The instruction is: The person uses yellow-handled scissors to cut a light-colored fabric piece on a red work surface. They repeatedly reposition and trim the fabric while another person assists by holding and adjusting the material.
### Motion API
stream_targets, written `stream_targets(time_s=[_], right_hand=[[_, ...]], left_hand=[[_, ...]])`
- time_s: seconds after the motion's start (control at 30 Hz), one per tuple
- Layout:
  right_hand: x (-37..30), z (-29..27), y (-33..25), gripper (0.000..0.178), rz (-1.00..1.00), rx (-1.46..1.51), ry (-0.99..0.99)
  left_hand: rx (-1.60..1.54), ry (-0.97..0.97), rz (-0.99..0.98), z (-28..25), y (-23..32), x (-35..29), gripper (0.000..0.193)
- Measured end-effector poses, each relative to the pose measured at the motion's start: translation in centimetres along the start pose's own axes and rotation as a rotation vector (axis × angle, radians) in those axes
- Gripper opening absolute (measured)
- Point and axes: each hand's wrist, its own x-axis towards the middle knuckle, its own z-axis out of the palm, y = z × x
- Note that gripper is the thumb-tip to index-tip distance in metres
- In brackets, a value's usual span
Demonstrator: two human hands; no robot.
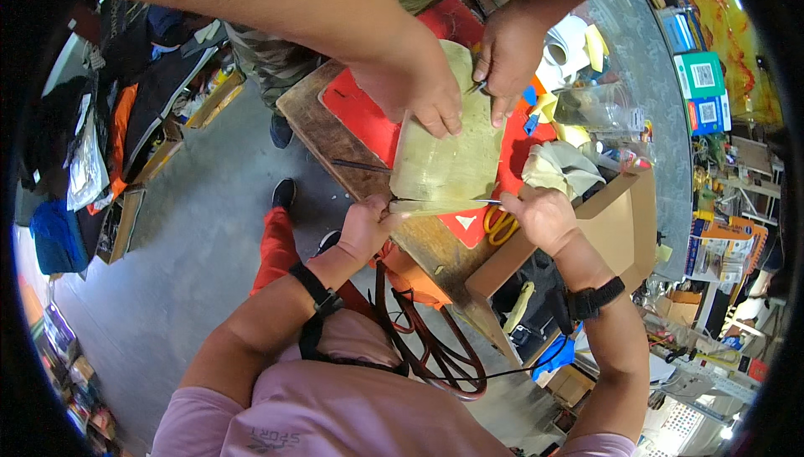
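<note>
A translucent yellowish sheet (444, 164) lies over a red board (356, 113) on a worn wooden table. My left hand (368, 227) pinches the near left corner of the sheet, where its edge is folded or cut into a narrow strip. At the strip's right end, my right hand (543, 218) is closed on a thin metal tool (492, 201); whether it is a blade or a rod I cannot tell. Across from me, a co-worker's hand (431, 109) presses flat on the sheet, and that person's other hand (507, 59) holds its far right edge.
An open cardboard box (611, 222) stands right of the wooden table (327, 147). Yellow scissor handles (501, 227) and a white cloth (561, 170) lie near my right hand. Dark red cables (427, 331) hang below the table's near edge. Shelves of goods line both sides.
</note>
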Motion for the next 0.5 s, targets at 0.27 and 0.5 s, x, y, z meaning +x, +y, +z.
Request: stream_targets(time_s=[0.27,0.5], right_hand=[[-1.5,2.0,1.7,0.012,0.07,0.047,-0.043],[-1.9,3.7,2.0,0.009,0.078,0.147,0.025]], left_hand=[[0.0,-0.048,0.043,-0.2,-1.1,0.6,0.024],[-0.018,-0.052,0.038,-0.3,-1.2,0.7,0.025]])
